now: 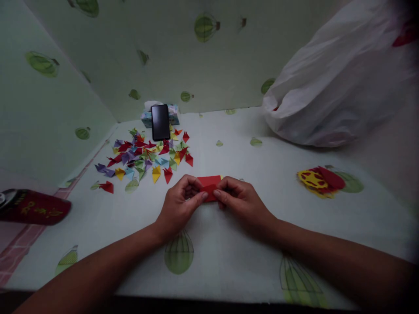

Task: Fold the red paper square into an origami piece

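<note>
A small piece of red paper (210,181) is held between both hands over the middle of the table. My left hand (185,196) pinches its left side, thumb on top and fingers curled. On the right side, my right hand (237,194) grips the paper between thumb and bent fingers. A thin yellow edge shows by the paper's upper right corner; whether it belongs to the same sheet I cannot tell. Beyond my left hand lies a spread of folded paper cranes (144,155) in red, yellow, green, purple and blue.
A black phone (160,122) leans on a tissue box (175,114) behind the cranes. At the left edge stands a red can (36,207). Red and yellow paper cut-outs (321,181) lie at right, below a large white plastic bag (327,96). Walls enclose the back and left.
</note>
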Demonstrator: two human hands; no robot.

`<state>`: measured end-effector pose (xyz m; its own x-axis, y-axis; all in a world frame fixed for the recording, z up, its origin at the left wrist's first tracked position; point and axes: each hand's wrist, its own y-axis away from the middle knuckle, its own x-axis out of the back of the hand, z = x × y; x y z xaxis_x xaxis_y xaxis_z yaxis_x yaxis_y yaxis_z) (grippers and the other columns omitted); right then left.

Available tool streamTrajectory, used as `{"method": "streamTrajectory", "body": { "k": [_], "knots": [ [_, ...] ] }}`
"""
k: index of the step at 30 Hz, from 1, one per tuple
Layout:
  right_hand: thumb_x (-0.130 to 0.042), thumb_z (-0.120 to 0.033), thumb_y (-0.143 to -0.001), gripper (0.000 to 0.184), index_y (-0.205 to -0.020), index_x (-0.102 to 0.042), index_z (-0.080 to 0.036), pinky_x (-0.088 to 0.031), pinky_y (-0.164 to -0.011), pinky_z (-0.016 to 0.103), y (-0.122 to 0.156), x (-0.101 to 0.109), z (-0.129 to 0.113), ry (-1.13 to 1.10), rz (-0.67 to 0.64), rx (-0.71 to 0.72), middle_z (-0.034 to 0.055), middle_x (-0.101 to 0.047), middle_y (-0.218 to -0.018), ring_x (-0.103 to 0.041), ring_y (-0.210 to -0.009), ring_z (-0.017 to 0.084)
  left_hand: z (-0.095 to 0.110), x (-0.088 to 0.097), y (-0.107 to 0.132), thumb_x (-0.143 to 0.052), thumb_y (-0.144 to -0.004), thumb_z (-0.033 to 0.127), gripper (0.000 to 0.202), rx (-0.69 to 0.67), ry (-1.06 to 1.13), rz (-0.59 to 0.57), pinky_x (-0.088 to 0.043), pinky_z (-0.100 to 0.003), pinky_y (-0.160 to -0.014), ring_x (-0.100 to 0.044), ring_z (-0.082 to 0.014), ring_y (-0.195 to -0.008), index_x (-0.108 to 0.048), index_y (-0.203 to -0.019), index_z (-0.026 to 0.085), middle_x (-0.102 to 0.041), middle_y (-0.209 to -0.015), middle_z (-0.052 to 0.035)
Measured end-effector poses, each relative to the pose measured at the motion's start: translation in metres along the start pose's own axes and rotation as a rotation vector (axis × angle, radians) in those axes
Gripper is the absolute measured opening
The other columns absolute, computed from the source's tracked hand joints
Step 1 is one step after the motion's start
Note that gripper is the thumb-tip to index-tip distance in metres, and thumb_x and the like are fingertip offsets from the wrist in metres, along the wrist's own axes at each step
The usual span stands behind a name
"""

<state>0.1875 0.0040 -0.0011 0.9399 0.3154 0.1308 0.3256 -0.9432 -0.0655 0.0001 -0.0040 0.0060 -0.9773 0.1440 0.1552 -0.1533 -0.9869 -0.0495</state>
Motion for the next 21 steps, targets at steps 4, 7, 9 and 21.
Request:
{"method": "streamTrajectory", "body": {
  "k": [4, 7, 9, 21],
  "knots": [
    [-0.061, -0.030, -0.088, 0.017, -0.075, -0.058, -0.019, -0.038, -0.058, 0.027, -0.0003, -0.0001, -0.0013, 0.003, 0.000, -0.009, -0.0030, -0.055, -0.061, -0.049, -0.059, 0.012, 0.0000, 0.0001, -0.0006, -0.071, -0.081, 0.024, 0.015, -0.005, -0.009, -0.004, -0.047, -0.025, -0.067, -0.057, -0.0120, -0.072, -0.058, -0.085, 0.018, -0.061, -0.078, 0.0010],
    [-0.060, -0.029, -0.088, 0.017, -0.075, -0.059, -0.019, -0.038, -0.058, 0.027, -0.0003, 0.0000, -0.0020, 0.014, -0.009, -0.001, -0.0029, -0.056, -0.062, -0.049, -0.059, 0.012, 0.0003, 0.0004, -0.0003, -0.070, -0.082, 0.025, 0.012, -0.004, -0.040, -0.026, -0.047, -0.026, -0.068, -0.058, -0.0124, -0.072, -0.061, -0.085, 0.018, -0.063, -0.079, 0.0003],
    [-0.060, -0.028, -0.089, 0.017, -0.075, -0.059, -0.019, -0.038, -0.058, 0.027, -0.0001, -0.0001, -0.0015, 0.025, -0.014, 0.012, -0.0028, -0.055, -0.062, -0.049, -0.060, 0.012, 0.0005, 0.0008, 0.0001, -0.069, -0.083, 0.025, 0.010, -0.009, -0.060, -0.046, -0.047, -0.027, -0.069, -0.060, -0.0131, -0.074, -0.063, -0.086, 0.017, -0.065, -0.081, -0.0007],
    [-0.060, -0.024, -0.089, 0.015, -0.076, -0.060, -0.017, -0.037, -0.059, 0.025, 0.0005, -0.0008, 0.0027, 0.046, 0.004, 0.099, -0.0030, -0.056, -0.064, -0.049, -0.061, 0.011, -0.0034, 0.0010, 0.0016, -0.070, -0.086, 0.024, 0.013, -0.101, -0.074, -0.033, -0.049, -0.027, -0.073, -0.061, -0.0133, -0.079, -0.063, -0.096, 0.020, -0.066, -0.089, -0.0012]
  ]
}}
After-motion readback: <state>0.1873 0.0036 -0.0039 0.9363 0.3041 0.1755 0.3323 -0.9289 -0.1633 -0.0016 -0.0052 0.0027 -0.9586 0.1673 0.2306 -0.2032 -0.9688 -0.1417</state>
